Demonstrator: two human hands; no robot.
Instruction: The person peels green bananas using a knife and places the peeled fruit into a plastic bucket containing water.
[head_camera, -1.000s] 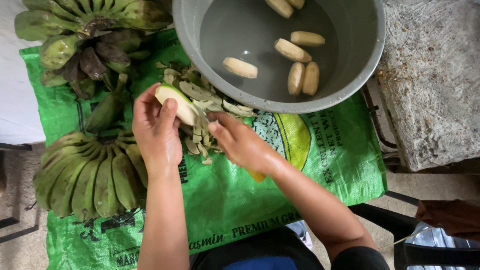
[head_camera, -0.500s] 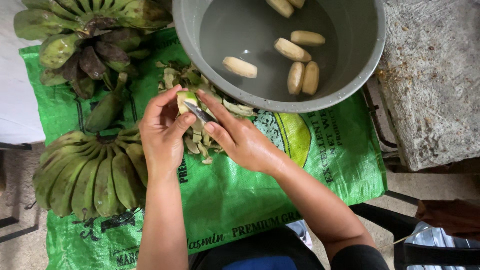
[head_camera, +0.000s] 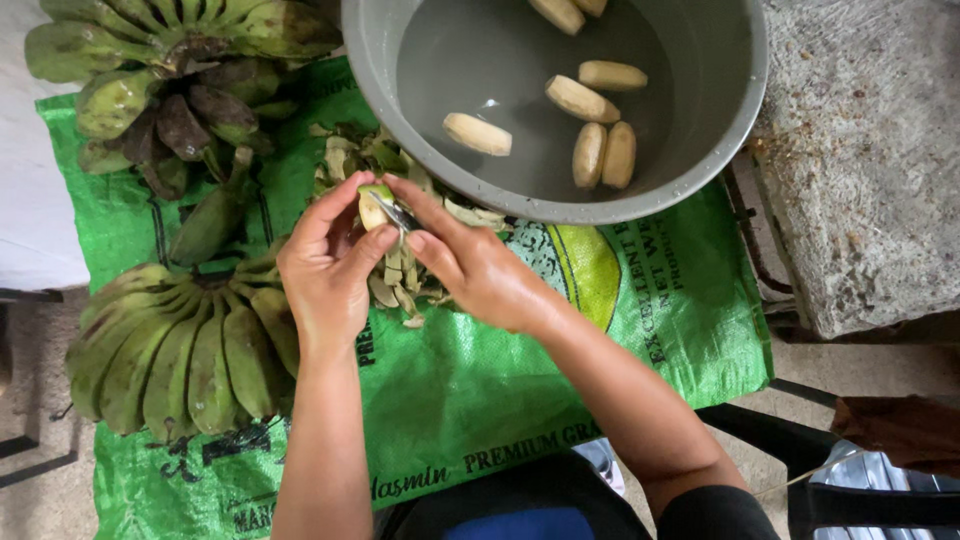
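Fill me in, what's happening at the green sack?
A person is peeling a green banana: the left hand holds it while the right hand works a small knife against it. Peel scraps lie below on the green sack. Peeled bananas float in the grey water basin; unpeeled bunches wait beside.
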